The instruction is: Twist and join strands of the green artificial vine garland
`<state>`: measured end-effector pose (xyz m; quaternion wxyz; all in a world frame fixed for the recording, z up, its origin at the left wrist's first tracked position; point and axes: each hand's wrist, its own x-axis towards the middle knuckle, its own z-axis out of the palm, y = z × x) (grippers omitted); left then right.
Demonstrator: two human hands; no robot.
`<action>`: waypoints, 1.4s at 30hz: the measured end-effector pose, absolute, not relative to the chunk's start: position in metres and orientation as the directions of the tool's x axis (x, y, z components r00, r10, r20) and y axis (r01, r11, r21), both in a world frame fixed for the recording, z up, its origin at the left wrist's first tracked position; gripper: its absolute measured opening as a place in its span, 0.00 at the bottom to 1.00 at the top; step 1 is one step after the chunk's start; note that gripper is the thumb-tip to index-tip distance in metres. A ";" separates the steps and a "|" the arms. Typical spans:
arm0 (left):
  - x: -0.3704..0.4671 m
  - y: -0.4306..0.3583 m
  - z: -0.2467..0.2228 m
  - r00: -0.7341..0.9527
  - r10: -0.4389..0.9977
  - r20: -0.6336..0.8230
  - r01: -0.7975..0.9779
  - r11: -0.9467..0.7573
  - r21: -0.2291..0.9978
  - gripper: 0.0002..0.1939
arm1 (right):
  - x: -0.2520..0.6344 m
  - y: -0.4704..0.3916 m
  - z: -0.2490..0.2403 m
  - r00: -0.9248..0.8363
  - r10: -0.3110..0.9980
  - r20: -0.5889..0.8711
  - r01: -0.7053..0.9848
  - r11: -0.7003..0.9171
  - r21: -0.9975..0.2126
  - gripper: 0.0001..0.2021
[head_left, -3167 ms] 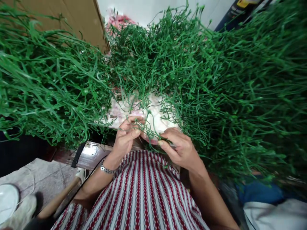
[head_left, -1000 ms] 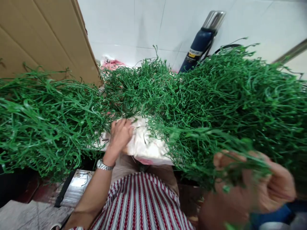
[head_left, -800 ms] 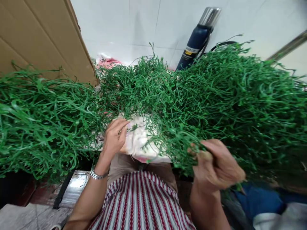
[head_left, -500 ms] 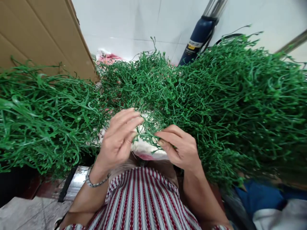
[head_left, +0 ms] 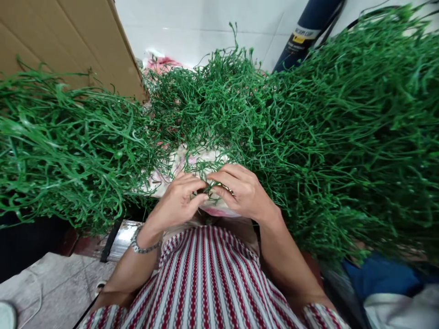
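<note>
Thin green plastic-looking plant stems (head_left: 213,186) run between my two hands, just above my lap. My left hand (head_left: 183,197) pinches them between thumb and fingers from the left. From the other side, my right hand (head_left: 236,189) has its thumb and fingertips closed on the same stems, close to the left hand. Where exactly the fingertips meet the stems is partly hidden. Behind the hands a large heap of green stems (head_left: 233,100) spreads over a pale, pink-patterned cloth (head_left: 154,183).
Tangled green stems (head_left: 65,151) pile up at left, and a taller mass (head_left: 343,151) fills the right. A cardboard sheet (head_left: 68,41) leans at the back left. A dark blue cylinder (head_left: 302,36) stands against the white tiled wall (head_left: 206,41). Blue fabric (head_left: 380,278) lies lower right.
My hands have drawn together; the right one moved left toward the left hand, whose fingers curled in closer around the stems. The view has tilted down slightly.
</note>
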<state>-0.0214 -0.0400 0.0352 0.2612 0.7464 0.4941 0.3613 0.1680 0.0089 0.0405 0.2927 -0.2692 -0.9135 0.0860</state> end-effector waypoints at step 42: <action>-0.009 -0.046 0.001 -0.426 0.746 0.513 0.358 -0.382 0.852 0.04 | 0.165 -0.017 0.017 -0.527 0.671 0.522 0.619 0.724 -0.305 0.08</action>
